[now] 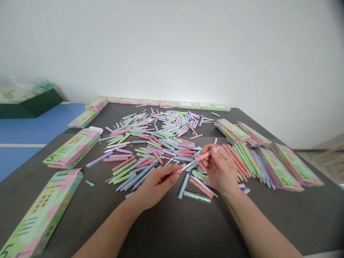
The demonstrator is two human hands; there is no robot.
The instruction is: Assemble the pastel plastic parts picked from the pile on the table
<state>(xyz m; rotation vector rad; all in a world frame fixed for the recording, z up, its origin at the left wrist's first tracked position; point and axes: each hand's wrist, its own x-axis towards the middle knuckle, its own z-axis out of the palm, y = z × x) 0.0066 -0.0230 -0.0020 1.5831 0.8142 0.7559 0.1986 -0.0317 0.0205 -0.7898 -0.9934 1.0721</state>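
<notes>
My right hand (221, 170) is closed around a pink pen barrel (203, 156), pinched between thumb and fingers. My left hand (161, 181) pinches a slim white pen refill (189, 165), whose far end meets the pink barrel. How far the refill sits inside the barrel cannot be told. Below the hands lie a light blue pen part (184, 185), a pink one (201, 188) and a clear-capped pale green pen (197, 196). Beside my right hand, pink, green and blue pens (245, 161) lie in a neat row.
A wide heap of pastel pen parts and white refills (161, 136) covers the middle of the dark table (172, 229). Printed pen boxes stand at left (72, 147), at right (279, 168) and along the back (169, 104). A dark green bin (32, 104) sits far left.
</notes>
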